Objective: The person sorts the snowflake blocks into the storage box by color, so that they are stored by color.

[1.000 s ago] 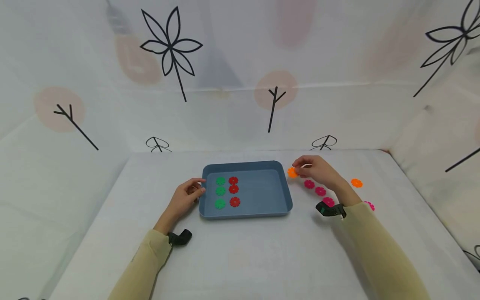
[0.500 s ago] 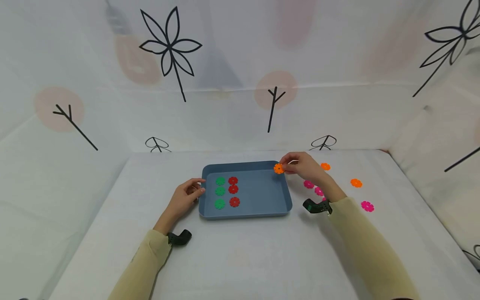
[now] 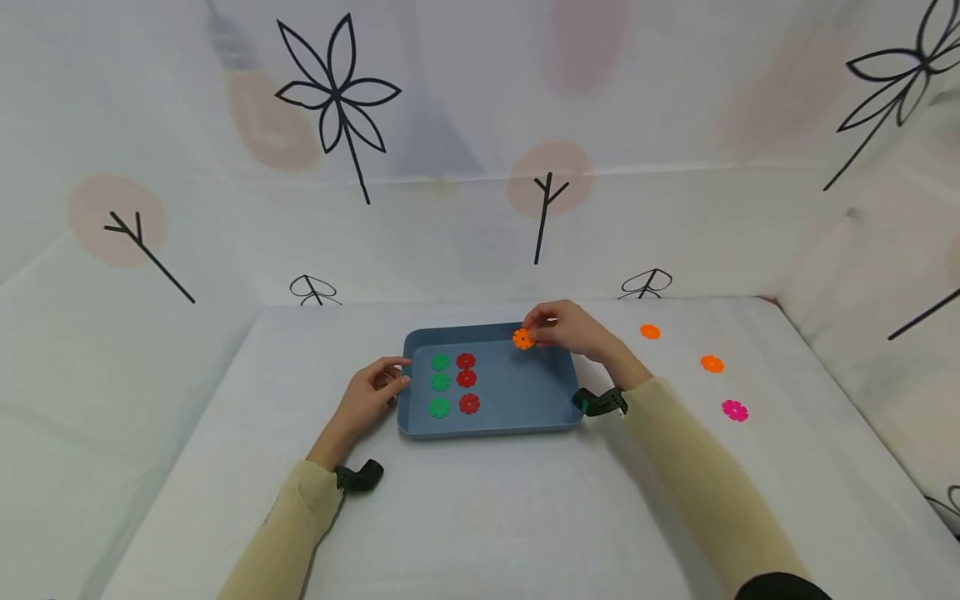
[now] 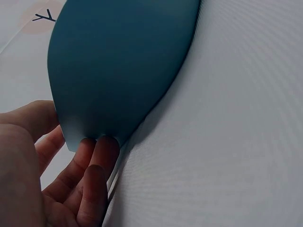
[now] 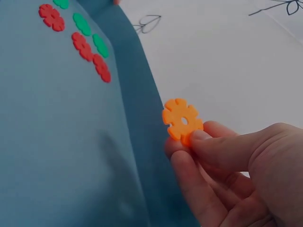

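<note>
Head view first: I've got the right hand (image 3: 570, 329) pinching an orange flower-shaped disc (image 3: 522, 339) over the grey-blue tray (image 3: 517, 387), up by the far rim. The left hand (image 3: 371, 396) is relaxed, fingertips touching the tray's edge. Right next to that hand, inside the tray, there's a column of three green discs (image 3: 440, 382), then three red discs (image 3: 467, 378), so the reds sit between the two hands. Out on the white tabletop (image 3: 480, 517), off to the right of the right hand, I see two loose orange discs (image 3: 712, 364) and a pink disc (image 3: 735, 410).

Left wrist cam: loosely bent fingers, tips against the outside of the tray.

Right wrist cam: thumb and fingers pinch the orange flower-shaped disc by its edge, centre hole showing; reds and greens lie well apart from that hand.
</note>
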Motion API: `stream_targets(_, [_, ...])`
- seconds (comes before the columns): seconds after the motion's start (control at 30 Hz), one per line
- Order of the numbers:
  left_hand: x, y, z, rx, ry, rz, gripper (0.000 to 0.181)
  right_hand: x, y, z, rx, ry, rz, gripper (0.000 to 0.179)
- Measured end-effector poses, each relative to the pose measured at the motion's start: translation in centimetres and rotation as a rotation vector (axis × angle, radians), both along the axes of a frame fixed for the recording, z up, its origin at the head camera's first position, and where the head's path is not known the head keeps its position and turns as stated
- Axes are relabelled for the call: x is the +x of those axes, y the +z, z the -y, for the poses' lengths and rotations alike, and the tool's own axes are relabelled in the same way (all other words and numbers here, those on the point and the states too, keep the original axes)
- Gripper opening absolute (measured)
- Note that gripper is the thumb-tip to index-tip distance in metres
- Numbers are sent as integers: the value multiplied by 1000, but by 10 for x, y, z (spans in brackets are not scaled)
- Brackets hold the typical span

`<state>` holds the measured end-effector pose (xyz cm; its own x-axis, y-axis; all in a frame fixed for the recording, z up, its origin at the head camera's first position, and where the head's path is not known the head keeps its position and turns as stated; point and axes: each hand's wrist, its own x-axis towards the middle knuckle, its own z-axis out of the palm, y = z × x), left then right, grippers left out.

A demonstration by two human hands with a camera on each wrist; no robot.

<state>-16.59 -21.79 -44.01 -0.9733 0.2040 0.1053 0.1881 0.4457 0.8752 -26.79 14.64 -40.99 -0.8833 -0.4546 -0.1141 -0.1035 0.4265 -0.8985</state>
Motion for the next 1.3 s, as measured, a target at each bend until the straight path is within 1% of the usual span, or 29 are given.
stream_targets(0.1, [0,0,0,-1,-3,0,35,-3,-1,7,-6,12,15,17])
stream_targets(0.33, [-2,1,0,7,-13,1,36,-9,-7,19,14,2,25,19])
stream_targets(0.47, [-2,1,0,3,-10,3,36,-11,-9,22,1,2,36,20])
stream_targets(0.63, [-1,1,0,2,-8,1,36,-14,-15,24,-18,7,49,20])
stream_targets(0.8, [-2,-1,1,12,-10,0,36,-15,-20,27,-39,-11,65,19])
stream_targets(1.17, [-2,-1,1,10,-14,-8,35,-10,-24,29,30,9,-5,13])
stream_targets(1.3, [-2,-2,2,8,-10,-5,34,-9,-24,28,62,27,-16,12])
